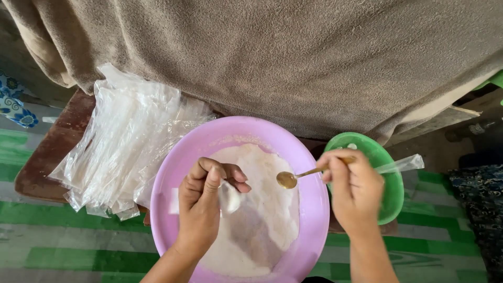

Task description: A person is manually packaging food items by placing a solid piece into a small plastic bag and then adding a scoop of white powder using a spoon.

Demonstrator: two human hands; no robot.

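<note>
Head view: left hand (201, 202) pinches bag (229, 196), right hand (353, 188) grips spoon (293, 177) over powder-filled basin (173, 209).

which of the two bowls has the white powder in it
The large pink bowl, the one under both hands, holds the white powder. The smaller green bowl to its right, partly behind the right hand, shows no powder.

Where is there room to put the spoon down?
Bare wood shows on the brown board, left of the pile of clear plastic bags. The striped green floor below it is open too. Between the purple basin and the green bowl it is crowded.
</note>
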